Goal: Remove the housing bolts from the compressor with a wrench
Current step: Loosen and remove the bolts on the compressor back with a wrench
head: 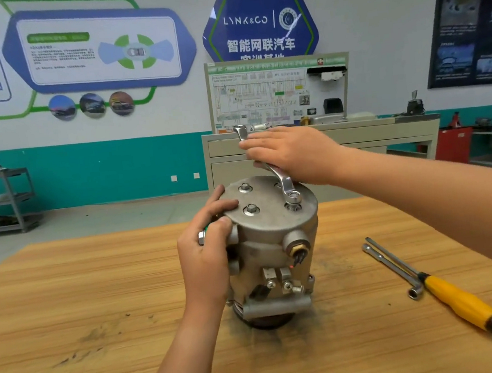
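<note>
A workshop with a teal-banded wall [100,171] holds a scuffed wooden table [68,296], and the grey compressor [274,235] stands upright at the table's middle. Its top plate shows 2 seated hex bolts [251,208], and the ring end of a silver wrench [283,182] sits over a 3rd. The left hand [206,251] curls round the compressor's upper side, the right hand [293,154] grips the wrench handle, and a yellow-handled screwdriver [463,300] lies to the right.
</note>
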